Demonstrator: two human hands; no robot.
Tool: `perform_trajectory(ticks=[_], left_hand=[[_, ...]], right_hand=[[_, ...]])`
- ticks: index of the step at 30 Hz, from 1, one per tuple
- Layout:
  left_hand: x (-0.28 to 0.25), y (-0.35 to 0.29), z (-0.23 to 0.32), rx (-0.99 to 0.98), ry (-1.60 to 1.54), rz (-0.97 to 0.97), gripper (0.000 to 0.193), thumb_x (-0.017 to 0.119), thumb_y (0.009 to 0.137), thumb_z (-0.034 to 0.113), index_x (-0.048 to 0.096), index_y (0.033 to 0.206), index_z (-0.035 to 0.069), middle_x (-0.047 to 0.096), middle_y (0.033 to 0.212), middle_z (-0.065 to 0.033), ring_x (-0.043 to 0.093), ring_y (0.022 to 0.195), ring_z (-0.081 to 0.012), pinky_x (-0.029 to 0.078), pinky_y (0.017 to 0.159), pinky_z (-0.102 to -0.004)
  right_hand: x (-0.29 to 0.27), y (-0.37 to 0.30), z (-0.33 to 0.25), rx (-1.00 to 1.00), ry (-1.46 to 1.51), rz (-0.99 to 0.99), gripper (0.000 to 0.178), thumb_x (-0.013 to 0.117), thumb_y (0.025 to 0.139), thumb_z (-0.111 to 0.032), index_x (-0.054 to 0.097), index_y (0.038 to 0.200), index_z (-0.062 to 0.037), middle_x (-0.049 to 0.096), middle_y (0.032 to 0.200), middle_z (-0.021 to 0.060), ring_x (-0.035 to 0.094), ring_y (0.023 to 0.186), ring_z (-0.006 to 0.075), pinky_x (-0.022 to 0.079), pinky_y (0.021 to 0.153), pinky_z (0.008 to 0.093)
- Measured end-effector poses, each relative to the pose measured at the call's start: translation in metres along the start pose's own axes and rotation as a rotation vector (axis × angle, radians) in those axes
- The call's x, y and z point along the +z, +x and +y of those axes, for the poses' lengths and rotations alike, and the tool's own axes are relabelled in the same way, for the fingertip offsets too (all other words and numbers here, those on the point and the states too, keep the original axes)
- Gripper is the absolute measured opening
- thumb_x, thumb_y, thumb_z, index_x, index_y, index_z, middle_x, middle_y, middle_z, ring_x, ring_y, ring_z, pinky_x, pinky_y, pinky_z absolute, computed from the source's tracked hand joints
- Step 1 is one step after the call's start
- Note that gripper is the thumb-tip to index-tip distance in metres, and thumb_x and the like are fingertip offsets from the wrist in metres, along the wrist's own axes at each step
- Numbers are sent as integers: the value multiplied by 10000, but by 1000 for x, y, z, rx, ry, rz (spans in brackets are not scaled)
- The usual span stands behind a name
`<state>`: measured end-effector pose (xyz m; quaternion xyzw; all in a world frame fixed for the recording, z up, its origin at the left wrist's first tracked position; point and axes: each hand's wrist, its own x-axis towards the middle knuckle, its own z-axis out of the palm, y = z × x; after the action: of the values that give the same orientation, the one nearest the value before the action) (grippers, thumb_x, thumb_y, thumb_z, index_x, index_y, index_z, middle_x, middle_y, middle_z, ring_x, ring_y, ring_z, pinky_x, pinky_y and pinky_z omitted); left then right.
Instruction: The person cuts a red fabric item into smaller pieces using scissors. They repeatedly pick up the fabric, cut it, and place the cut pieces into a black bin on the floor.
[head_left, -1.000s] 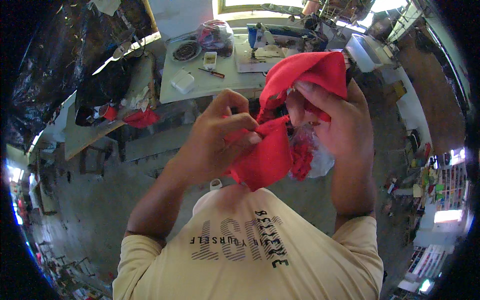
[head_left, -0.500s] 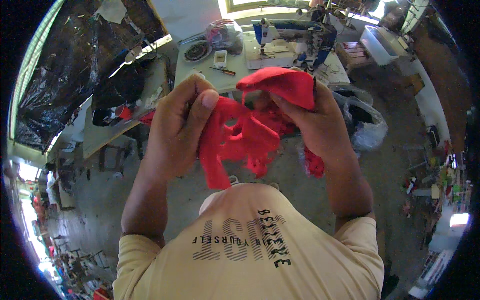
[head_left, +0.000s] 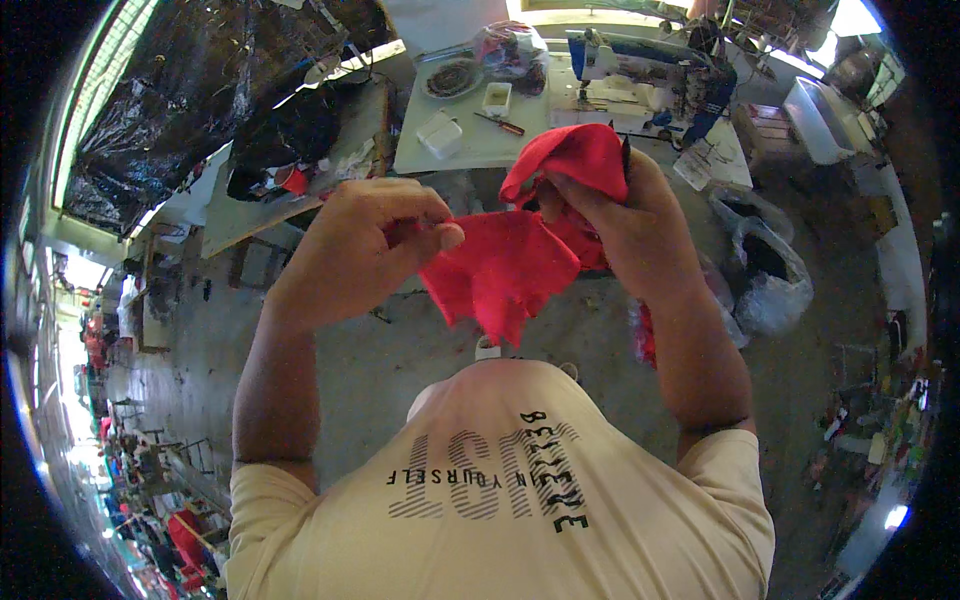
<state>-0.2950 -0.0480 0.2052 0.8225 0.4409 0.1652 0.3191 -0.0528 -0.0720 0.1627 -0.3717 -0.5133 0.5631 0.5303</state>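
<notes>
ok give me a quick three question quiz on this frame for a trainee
1. True or false: both hands grip the same red cloth.
2. Multiple choice: what lies on the pale table beyond the hands? A) a small white box and a red-handled tool B) a laptop C) a stack of plates
3. Fill in: the right hand holds the cloth bunched, while the left hand pinches its ____ between thumb and fingers.

Key
1. True
2. A: the white box and the tool
3. edge
</notes>
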Motion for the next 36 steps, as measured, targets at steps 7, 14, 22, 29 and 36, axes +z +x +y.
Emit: perform_trajectory(ticks=[7, 14, 22, 29, 36], left_hand=[[3, 0, 1, 206, 170, 229, 134, 691, 842, 129, 627, 832, 11, 549, 731, -1, 502, 651, -97, 417, 575, -284], [3, 14, -12, -12, -543, 143, 165, 653, 877, 148, 556, 781, 56, 481, 757, 44, 420, 666, -42, 352, 583, -230], [-30, 14, -16, 101, -177, 171, 254, 638, 911, 192, 511, 727, 70, 454, 644, 77, 384, 612, -10, 320, 519, -212], [-69, -8, -80, 8, -395, 313, 236, 678, 874, 129, 476, 760, 80, 468, 688, 76, 397, 653, -7, 324, 552, -198], [-94, -7, -121, 218, -182, 145, 307, 756, 748, 36, 450, 725, 62, 450, 664, 33, 383, 637, -41, 314, 547, -229]], right_hand=[[-5, 15, 19, -80, 41, -89, 201, 624, 862, -35, 598, 1058, 3, 680, 944, 55, 643, 881, 119, 503, 816, 270], [6, 20, 21, -132, -120, -11, 241, 640, 830, -31, 601, 1066, -3, 682, 954, 57, 622, 870, 108, 494, 801, 270], [56, 24, 65, -42, 32, -101, 362, 709, 837, -114, 575, 1154, -3, 669, 1016, 65, 613, 934, 113, 495, 858, 284], [50, 27, 67, 271, 73, -83, 452, 777, 793, -148, 582, 1174, -5, 678, 975, 41, 624, 889, 108, 505, 830, 280], [-9, 0, 115, -257, 204, -17, 173, 630, 915, -211, 618, 885, -41, 535, 660, -23, 436, 511, 77, 380, 535, 282]])
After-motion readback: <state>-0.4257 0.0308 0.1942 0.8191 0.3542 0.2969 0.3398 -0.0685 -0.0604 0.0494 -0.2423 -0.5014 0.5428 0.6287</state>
